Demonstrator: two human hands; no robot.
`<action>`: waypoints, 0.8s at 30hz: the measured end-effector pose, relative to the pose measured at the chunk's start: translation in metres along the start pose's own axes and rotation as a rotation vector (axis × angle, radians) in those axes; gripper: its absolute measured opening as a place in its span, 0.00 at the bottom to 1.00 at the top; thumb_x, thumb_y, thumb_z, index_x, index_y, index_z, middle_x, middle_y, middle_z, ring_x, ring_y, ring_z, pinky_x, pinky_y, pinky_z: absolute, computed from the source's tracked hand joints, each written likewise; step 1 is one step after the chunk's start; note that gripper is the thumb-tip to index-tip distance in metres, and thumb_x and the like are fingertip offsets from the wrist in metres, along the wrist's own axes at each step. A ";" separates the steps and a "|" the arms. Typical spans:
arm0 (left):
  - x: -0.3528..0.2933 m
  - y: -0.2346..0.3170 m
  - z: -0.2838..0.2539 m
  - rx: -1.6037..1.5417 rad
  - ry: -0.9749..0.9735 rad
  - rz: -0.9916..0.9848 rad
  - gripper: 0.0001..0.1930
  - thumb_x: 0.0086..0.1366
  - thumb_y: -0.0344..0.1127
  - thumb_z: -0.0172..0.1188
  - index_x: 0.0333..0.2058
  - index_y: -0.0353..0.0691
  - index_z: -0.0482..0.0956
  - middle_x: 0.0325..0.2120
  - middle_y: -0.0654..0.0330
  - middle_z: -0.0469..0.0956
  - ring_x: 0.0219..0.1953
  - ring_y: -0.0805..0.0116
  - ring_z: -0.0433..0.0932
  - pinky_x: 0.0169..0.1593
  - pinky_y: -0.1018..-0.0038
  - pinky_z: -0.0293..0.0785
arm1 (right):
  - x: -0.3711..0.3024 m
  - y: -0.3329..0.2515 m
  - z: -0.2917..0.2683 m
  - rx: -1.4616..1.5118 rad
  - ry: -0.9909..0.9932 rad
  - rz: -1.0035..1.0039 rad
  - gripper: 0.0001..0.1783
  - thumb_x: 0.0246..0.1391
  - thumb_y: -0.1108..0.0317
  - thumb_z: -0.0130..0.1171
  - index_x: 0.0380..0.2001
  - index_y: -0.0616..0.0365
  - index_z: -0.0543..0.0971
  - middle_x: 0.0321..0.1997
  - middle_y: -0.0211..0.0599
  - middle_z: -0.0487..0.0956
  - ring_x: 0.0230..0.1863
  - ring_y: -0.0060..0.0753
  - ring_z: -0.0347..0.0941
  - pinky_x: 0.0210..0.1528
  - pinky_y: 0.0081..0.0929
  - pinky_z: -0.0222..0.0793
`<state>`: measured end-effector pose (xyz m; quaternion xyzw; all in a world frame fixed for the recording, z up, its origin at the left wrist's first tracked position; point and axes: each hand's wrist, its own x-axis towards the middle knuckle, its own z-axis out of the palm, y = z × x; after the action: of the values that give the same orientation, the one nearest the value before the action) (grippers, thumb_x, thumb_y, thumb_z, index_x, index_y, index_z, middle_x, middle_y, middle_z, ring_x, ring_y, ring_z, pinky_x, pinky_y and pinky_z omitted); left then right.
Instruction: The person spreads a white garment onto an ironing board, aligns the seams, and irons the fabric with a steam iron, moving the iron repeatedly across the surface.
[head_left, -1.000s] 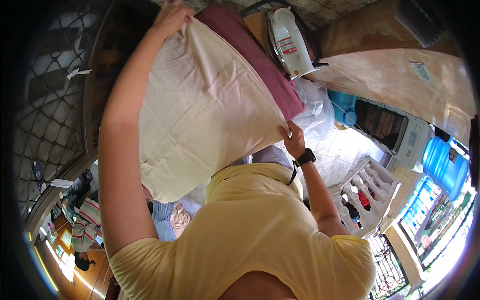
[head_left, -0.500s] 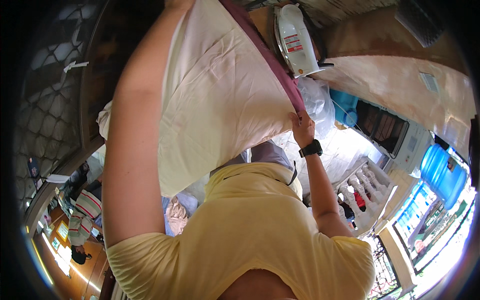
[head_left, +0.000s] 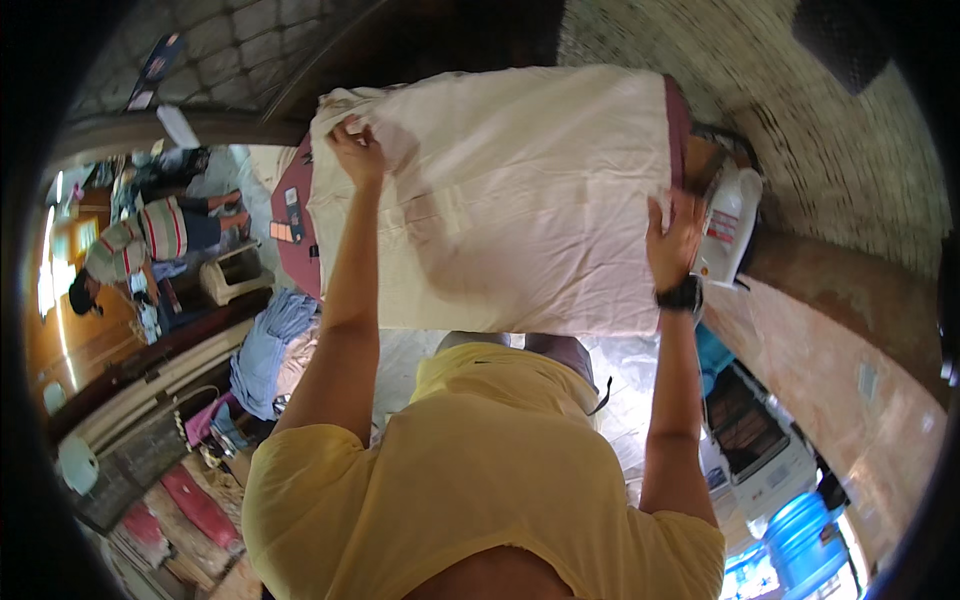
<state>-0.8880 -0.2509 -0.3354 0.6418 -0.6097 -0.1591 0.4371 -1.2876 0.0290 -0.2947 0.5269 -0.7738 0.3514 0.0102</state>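
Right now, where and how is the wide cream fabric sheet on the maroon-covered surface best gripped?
Probably pinched at its bunched far-left corner, coming from the left with the left hand: folds gather there, while most of the wide cream fabric sheet lies nearly flat.

No txt legible. White iron (head_left: pixel 747 196), approx 2:30: red-&-white label (head_left: pixel 722 225), print too sm. to read. Dark flat item (head_left: pixel 158 65), approx 10 o'clock: sm. marks, illeg.
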 end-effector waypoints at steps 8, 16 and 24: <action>0.104 -0.087 -0.037 0.628 -0.360 -0.332 0.51 0.42 0.66 0.70 0.57 0.35 0.63 0.58 0.39 0.64 0.63 0.37 0.57 0.62 0.59 0.61 | 0.152 0.053 0.126 -0.498 -0.106 0.223 0.33 0.55 0.47 0.57 0.61 0.46 0.65 0.56 0.59 0.65 0.56 0.60 0.63 0.56 0.56 0.62; 0.136 -0.050 -0.016 0.227 -0.549 -0.036 0.33 0.51 0.31 0.62 0.59 0.47 0.67 0.57 0.55 0.71 0.57 0.52 0.70 0.58 0.67 0.66 | 0.157 0.070 0.136 -0.226 -0.095 0.265 0.31 0.51 0.56 0.63 0.58 0.51 0.69 0.52 0.50 0.75 0.53 0.57 0.71 0.53 0.47 0.69; 0.125 0.027 -0.014 0.323 -0.416 0.808 0.35 0.44 0.17 0.55 0.56 0.48 0.69 0.56 0.57 0.66 0.56 0.51 0.69 0.57 0.62 0.68 | 0.159 0.070 0.140 -0.106 -0.081 0.264 0.25 0.48 0.57 0.65 0.47 0.61 0.74 0.47 0.51 0.78 0.48 0.54 0.76 0.50 0.46 0.72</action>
<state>-0.8695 -0.3579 -0.2660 0.3676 -0.9017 -0.0048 0.2275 -1.3661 -0.1630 -0.3761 0.4331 -0.8536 0.2867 -0.0395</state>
